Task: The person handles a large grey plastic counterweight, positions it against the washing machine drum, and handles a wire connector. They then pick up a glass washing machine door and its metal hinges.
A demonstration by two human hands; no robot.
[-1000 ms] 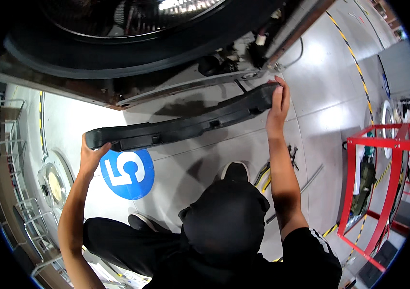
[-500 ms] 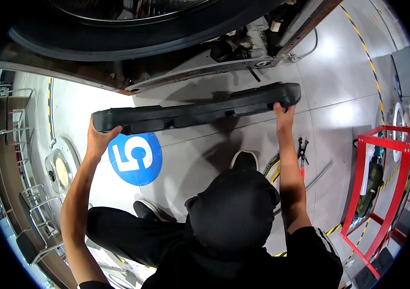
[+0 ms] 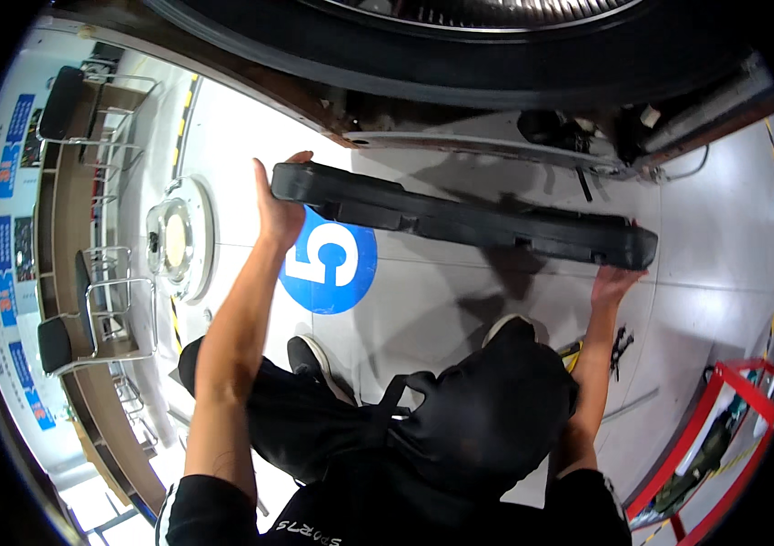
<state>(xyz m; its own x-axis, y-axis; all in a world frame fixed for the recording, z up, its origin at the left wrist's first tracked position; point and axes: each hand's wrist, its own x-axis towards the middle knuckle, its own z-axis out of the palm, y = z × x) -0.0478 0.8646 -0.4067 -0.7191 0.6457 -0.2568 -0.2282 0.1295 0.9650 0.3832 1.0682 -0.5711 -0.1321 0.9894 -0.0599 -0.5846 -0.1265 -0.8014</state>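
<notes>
A long black moulded bar (image 3: 460, 221), slightly curved with small notches along its near side, spans the space between my two hands above the floor. It slopes down to the right in the view. My left hand (image 3: 280, 217) grips its left end, with thumb and fingers on either side of the end. At the right end, my right hand (image 3: 617, 280) holds the bar from its near edge, and some of those fingers are hidden behind it. Beyond the bar stands a large machine with a rusty lower frame (image 3: 487, 146) and a dark curved rim (image 3: 460, 86).
A blue round floor marker (image 3: 332, 296) lies under the bar. Chairs (image 3: 114, 309) and a long wooden table (image 3: 100, 391) line the left. A round clear-covered object (image 3: 182, 238) sits on the floor. A dark tool (image 3: 622, 350) and a red metal rack (image 3: 740, 387) are at right.
The bar's left end has swung away from me and its right end toward me, reversing its slant. Both hands still hold it. The whole view has shifted, with more of the left wall showing.
</notes>
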